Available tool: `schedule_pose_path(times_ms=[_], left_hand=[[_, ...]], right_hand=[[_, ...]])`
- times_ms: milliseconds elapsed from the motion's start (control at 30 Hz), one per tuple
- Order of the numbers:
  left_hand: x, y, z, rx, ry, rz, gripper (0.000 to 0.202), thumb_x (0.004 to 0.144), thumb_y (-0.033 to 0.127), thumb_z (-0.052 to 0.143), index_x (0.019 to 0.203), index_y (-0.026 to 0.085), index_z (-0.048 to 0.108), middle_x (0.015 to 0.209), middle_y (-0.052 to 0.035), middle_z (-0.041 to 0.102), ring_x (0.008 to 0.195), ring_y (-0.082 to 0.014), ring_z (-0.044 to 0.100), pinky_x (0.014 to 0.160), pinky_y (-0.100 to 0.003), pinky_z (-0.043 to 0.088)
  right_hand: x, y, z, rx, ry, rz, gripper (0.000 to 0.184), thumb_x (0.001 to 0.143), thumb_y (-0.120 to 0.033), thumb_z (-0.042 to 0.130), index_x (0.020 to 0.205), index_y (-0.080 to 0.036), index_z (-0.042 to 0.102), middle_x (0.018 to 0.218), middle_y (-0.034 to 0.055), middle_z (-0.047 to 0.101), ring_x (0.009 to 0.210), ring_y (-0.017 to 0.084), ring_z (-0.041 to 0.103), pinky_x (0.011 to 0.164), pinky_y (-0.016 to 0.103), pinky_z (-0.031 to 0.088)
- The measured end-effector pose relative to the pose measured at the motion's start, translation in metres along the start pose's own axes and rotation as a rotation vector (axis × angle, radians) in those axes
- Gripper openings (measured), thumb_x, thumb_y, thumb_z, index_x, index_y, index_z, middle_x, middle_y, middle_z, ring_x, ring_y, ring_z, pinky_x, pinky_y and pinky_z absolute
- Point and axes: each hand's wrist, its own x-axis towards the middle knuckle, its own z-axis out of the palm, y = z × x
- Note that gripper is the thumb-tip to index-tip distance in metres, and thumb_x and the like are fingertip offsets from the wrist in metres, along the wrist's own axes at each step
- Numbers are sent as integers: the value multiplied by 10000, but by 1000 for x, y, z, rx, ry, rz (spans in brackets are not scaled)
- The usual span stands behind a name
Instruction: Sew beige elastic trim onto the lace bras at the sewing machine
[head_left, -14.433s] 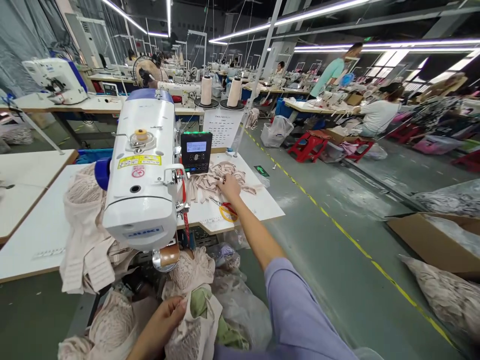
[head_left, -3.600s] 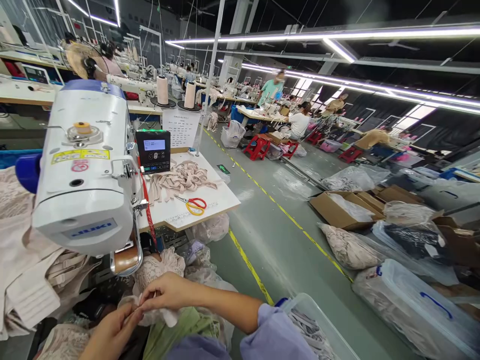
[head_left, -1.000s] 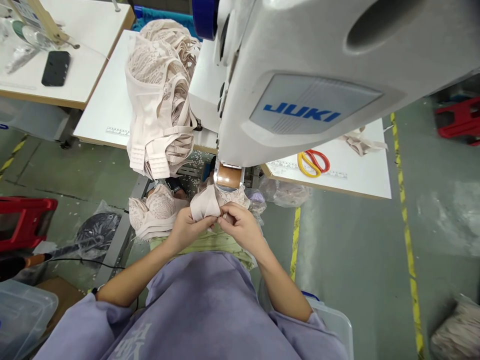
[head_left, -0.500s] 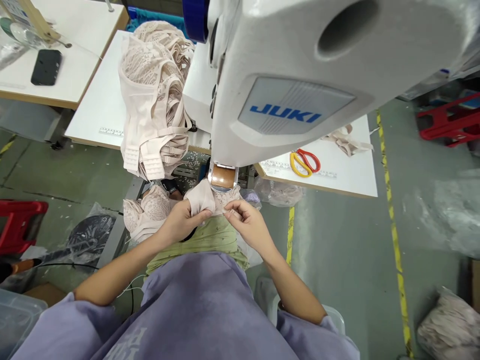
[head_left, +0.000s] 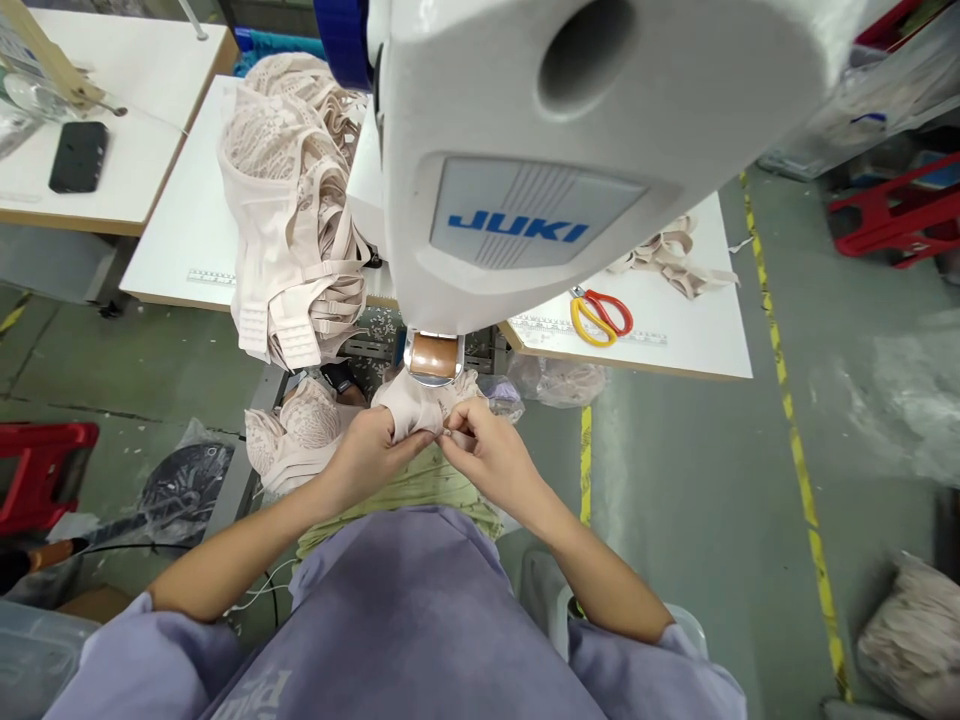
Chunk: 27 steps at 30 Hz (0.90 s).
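Observation:
Just below the sewing machine (head_left: 517, 215), a beige bra (head_left: 411, 400) with lace is bunched between my two hands above my lap. My left hand (head_left: 375, 445) is closed on its smooth fabric, thumb on top. With fingertips pinched, my right hand (head_left: 484, 450) grips the edge of the same bra close to my left thumb. The exact spot between the fingertips is too small to make out. Beside my left wrist lies a lace bra cup (head_left: 309, 415), part of the beige material draped over my lap.
A tall pile of beige bras (head_left: 289, 220) hangs over the front edge of the white table (head_left: 176, 240). Scissors (head_left: 600, 318) with red and yellow handles lie right of the machine, near beige straps (head_left: 675, 258). A red stool (head_left: 45, 470) stands at the left.
My hands have come together, the right one moving in to meet the left at the fabric's edge. My view has shifted slightly, so the machine sits further left.

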Motion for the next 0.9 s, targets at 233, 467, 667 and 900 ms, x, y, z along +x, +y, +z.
schedule_pose_path(times_ms=[233, 467, 667, 900], left_hand=[[9, 1, -11, -86, -65, -63, 322, 836, 404, 653, 660, 143, 582, 582, 19, 579, 555, -113, 537, 529, -206, 417], [18, -9, -12, -353, -126, -201, 327, 752, 435, 770, 781, 131, 656, 685, -15, 646, 575, -159, 637, 509, -244, 509], [19, -8, -4, -464, -33, -201, 323, 721, 413, 806, 784, 134, 654, 693, 2, 635, 595, -145, 615, 515, -242, 528], [14, 14, 3, -421, 167, -116, 272, 774, 389, 761, 784, 133, 672, 722, -34, 693, 665, -165, 633, 598, -244, 521]], right_hand=[[16, 6, -15, 132, -138, 55, 132, 847, -337, 659, 865, -211, 695, 866, -2, 683, 790, 148, 584, 704, 256, 378], [18, 17, 0, 615, -174, 286, 254, 748, -408, 753, 820, -169, 708, 703, -34, 570, 633, 100, 454, 605, 238, 332], [15, 13, 7, 748, -117, 338, 313, 740, -440, 759, 895, -171, 722, 707, -32, 580, 594, 97, 453, 554, 230, 349], [15, 3, -2, 305, 76, 123, 198, 830, -359, 635, 873, -186, 721, 825, 30, 654, 725, 157, 547, 620, 258, 397]])
